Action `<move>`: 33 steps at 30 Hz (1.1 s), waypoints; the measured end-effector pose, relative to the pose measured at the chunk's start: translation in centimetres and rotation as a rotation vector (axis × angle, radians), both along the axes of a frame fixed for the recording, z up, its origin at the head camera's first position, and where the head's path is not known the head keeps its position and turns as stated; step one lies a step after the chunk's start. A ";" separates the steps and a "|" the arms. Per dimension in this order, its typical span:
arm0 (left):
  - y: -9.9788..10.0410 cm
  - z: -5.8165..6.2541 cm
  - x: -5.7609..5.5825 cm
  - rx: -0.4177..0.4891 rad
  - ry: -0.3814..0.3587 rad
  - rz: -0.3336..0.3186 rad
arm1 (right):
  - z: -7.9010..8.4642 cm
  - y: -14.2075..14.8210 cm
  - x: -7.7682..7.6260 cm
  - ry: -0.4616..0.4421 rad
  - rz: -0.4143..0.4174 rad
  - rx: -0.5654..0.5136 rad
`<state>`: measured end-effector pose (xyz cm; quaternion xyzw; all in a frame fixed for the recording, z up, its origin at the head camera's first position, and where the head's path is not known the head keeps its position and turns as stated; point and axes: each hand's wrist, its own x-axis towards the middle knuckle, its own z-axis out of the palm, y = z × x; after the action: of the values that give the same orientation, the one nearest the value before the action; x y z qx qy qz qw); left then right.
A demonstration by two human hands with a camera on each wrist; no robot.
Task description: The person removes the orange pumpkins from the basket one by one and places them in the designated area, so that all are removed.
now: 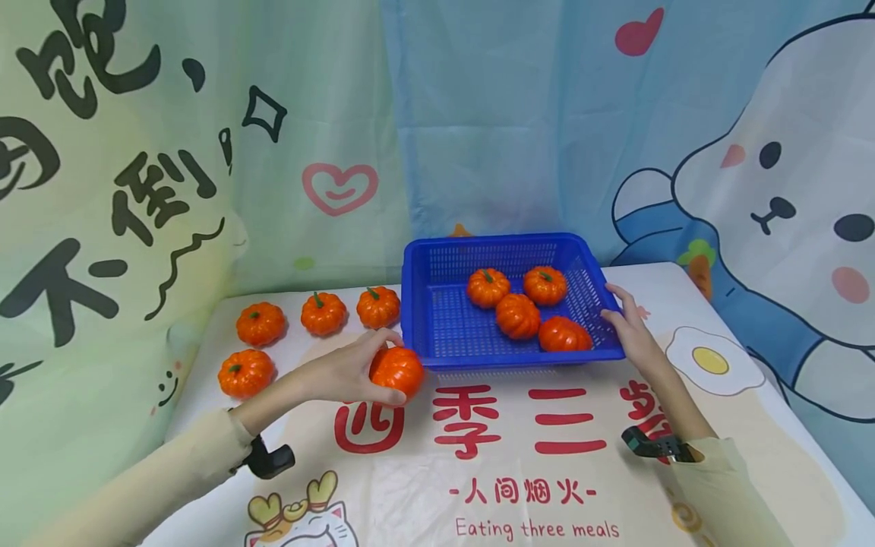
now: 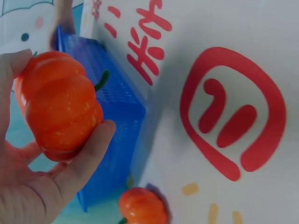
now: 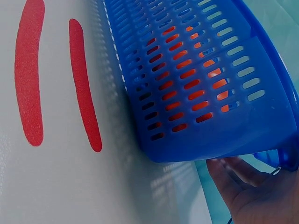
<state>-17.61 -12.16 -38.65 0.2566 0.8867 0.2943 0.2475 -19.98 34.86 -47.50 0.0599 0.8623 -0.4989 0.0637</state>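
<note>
My left hand [image 1: 352, 372] holds a small orange pumpkin [image 1: 398, 372] just off the basket's front left corner. In the left wrist view, thumb and fingers curve around this pumpkin [image 2: 60, 105], and its short green stem shows. The blue plastic basket [image 1: 506, 363] has slotted walls, with several orange pumpkins [image 1: 517, 316] inside toward its right half. At the basket's right end, my right hand [image 1: 632, 334] grips the rim. The right wrist view has that hand [image 3: 257, 189] against the end wall, with orange showing through the slots of the basket [image 3: 210, 135].
Left of the basket, several more pumpkins [image 1: 261, 324] sit on the white printed tablecloth [image 1: 526, 463]. One pumpkin [image 1: 378, 307] stands close to the basket's left wall. A printed curtain [image 1: 328, 137] hangs behind the table.
</note>
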 end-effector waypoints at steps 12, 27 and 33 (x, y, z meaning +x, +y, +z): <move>-2.0 -1.3 -0.3 -0.123 0.054 0.099 | -0.2 0.1 0.0 0.004 0.003 0.012; -3.7 -2.8 -0.8 -0.058 0.126 0.197 | 0.0 -0.1 0.0 0.013 0.004 0.002; -5.2 -3.8 -1.0 -0.017 0.126 0.272 | 0.0 0.1 0.0 0.010 0.002 0.019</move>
<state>-18.60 -17.40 -42.46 0.1502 0.9295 0.3008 0.1514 -19.95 34.94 -47.50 0.0570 0.8673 -0.4909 0.0593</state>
